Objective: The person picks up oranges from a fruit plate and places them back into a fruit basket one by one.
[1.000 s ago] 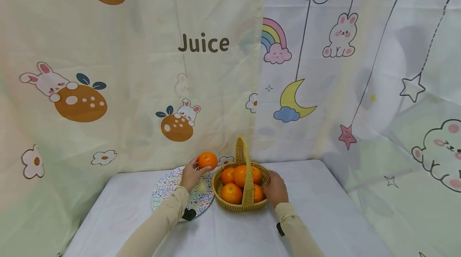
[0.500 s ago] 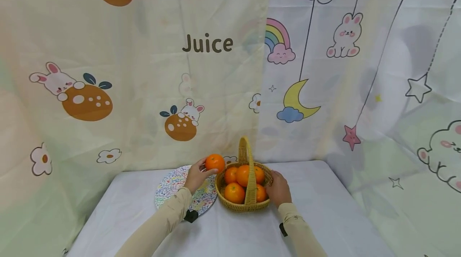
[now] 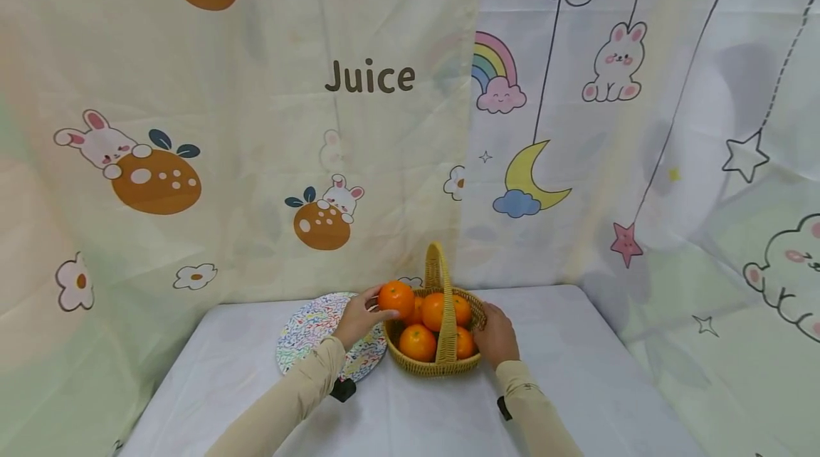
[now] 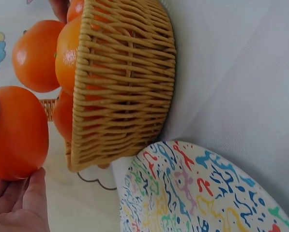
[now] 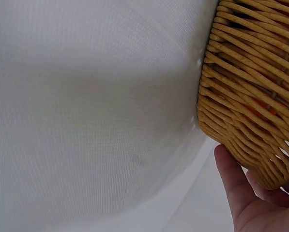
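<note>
My left hand (image 3: 361,318) holds an orange (image 3: 396,298) between thumb and fingers, over the left rim of a wicker basket (image 3: 419,369). In the left wrist view the held orange (image 4: 18,133) is beside the basket's rim, apart from the fruit inside. Several more oranges (image 3: 417,343) lie in the basket, under its tall arched handle (image 3: 444,307). At the opposite side, my right hand (image 3: 498,336) grips the basket's rim. The right wrist view shows its fingers (image 5: 231,176) against the outer weave; the thumb is mostly hidden.
A round plate (image 3: 307,329) with multicoloured squiggles lies left of the basket, partly under my left forearm. Both rest on a table with a white cloth (image 3: 544,371). Printed curtains (image 3: 378,144) hang close behind the table.
My left hand has carried the orange rightward and slightly down, from over the plate's right side to the basket's left rim. The right hand stays on the basket. The head view has shifted slightly.
</note>
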Demonstrator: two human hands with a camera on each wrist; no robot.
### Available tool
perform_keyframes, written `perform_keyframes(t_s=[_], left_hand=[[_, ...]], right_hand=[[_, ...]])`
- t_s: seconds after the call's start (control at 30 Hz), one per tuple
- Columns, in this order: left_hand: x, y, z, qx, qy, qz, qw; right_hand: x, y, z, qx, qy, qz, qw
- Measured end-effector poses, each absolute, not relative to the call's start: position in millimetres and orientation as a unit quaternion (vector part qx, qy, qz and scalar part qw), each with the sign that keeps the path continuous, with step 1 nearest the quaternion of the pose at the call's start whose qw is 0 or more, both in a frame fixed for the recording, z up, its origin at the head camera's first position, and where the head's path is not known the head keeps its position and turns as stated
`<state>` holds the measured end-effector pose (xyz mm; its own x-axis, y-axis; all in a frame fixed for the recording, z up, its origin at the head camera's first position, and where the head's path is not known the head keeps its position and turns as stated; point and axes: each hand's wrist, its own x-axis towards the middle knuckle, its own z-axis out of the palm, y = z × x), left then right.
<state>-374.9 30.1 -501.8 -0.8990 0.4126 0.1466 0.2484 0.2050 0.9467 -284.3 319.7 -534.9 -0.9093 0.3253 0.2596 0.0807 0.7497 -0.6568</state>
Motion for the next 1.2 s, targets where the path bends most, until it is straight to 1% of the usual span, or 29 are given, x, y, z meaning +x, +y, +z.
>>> perform_keyframes(t_s=[0.2, 0.47, 0.63, 0.73, 0.83, 1.2], left_hand=[[-369.9, 36.5, -497.6, 0.229, 0.77, 0.591, 0.078], [-369.0, 36.3, -502.0, 0.243, 0.772, 0.583, 0.073], [-355.1, 31.7, -487.6, 0.257, 0.773, 0.575, 0.076], [-358.8, 30.6, -492.8, 0.252, 0.775, 0.574, 0.077], [-370.4, 30.4, -508.0, 0.245, 0.775, 0.577, 0.08], [-369.8, 23.5, -510.5, 0.234, 0.772, 0.583, 0.097]], right_hand=[[-285.9, 320.6, -536.9, -0.111, -0.92, 0.33, 0.18], [-285.1, 319.5, -537.5, -0.107, -0.918, 0.333, 0.185], [-285.8, 320.4, -537.5, -0.108, -0.919, 0.331, 0.186], [-286.3, 320.4, -537.3, -0.111, -0.918, 0.333, 0.182], [-286.6, 320.0, -536.7, -0.116, -0.918, 0.336, 0.179], [-287.1, 321.8, -540.4, -0.11, -0.918, 0.331, 0.189]])
